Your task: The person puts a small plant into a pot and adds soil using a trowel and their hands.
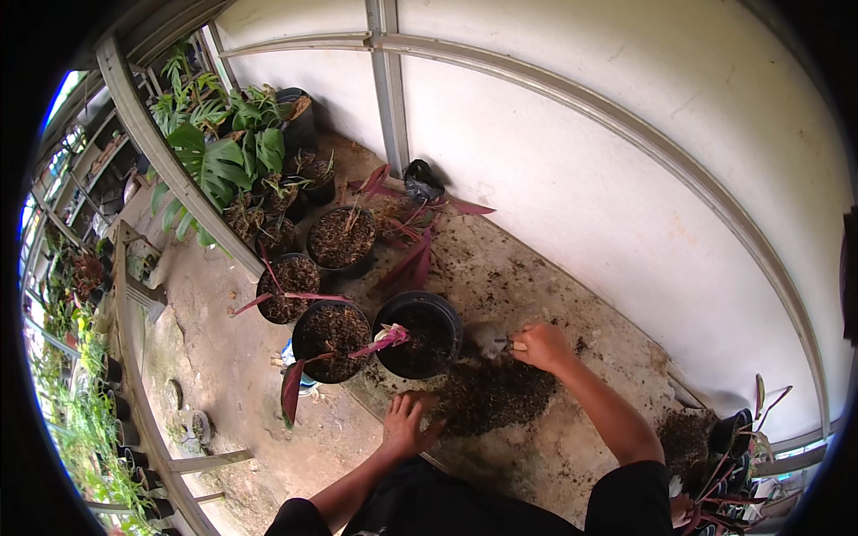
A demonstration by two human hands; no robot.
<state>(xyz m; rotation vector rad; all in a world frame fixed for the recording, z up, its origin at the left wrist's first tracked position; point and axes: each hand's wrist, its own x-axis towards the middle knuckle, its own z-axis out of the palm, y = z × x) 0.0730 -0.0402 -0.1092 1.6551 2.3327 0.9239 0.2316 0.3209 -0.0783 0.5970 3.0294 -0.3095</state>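
My right hand (544,346) grips the wooden handle of a hand trowel (493,340), whose blurred metal blade is beside a black plastic pot (458,328). Dark soil fills part of that pot, and a plant cutting with pink leaves (387,338) leans over its left rim. Below the blade, a heap of dark potting soil (499,395) spreads over the bench top. My left hand (410,423) rests at the heap's near left side, fingers apart and holding nothing that I can see.
More soil-filled pots (333,338) crowd the left, one with a purple-leaved cutting (291,395). Cut purple leaves (409,264) and a black plastic bag (422,181) lie near the white wall panel (570,167). Potted monstera (208,157) stands behind; potted plants (730,435) sit at right.
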